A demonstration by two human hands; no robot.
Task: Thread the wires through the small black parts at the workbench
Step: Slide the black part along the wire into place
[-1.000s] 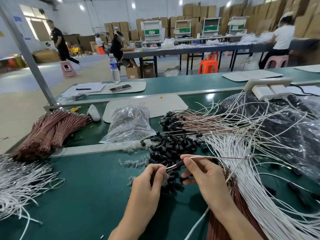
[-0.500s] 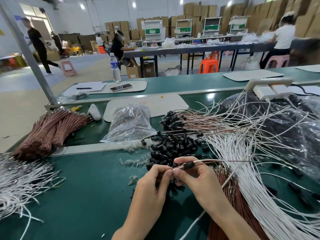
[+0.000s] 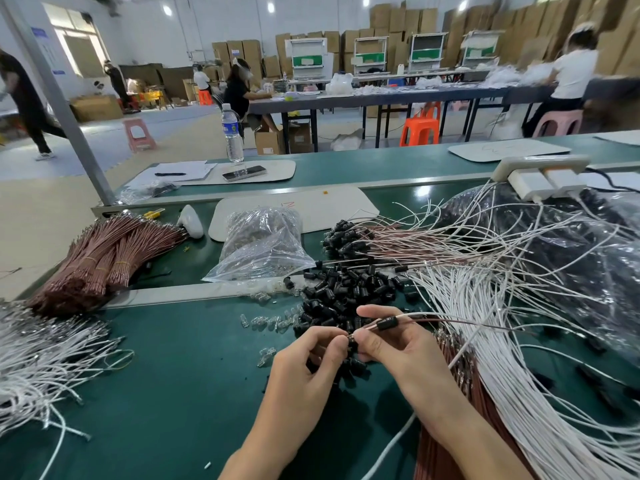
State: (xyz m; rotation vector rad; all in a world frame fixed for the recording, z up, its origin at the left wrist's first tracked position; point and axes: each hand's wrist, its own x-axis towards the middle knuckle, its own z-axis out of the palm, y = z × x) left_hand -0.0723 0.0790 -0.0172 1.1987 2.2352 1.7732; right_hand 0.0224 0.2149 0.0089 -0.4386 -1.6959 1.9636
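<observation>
One bottle (image 3: 232, 133), one phone (image 3: 244, 173), one pen (image 3: 169, 174), two chargers (image 3: 526, 184), many black parts (image 3: 349, 289)

The held wires (image 3: 408, 316) end hidden between the pinching fingers (image 3: 367, 340).

Lighting is bright and even. It comes from ceiling lamps (image 3: 270, 6) overhead and a window (image 3: 74, 46) at far left, which is blown out to white. One lamp glares off the green workbench (image 3: 423, 192) near its far edge. The clear plastic bag (image 3: 263, 244) and the black sheeting (image 3: 571, 258) at the right edge carry scattered highlights.

Shadows are soft and lie on the bench beneath the left hand (image 3: 308, 362) and right hand (image 3: 398, 344). Focus is crisp mid-bench, and the wires (image 3: 408, 317) pinched by both hands read cleanly.

There is motion blur on the walking person (image 3: 24, 98) at left and the stacked cartons (image 3: 616, 26) top right. Wide-angle bending is evident: the grey post (image 3: 59, 105) leans and the bench edges curve.
</observation>
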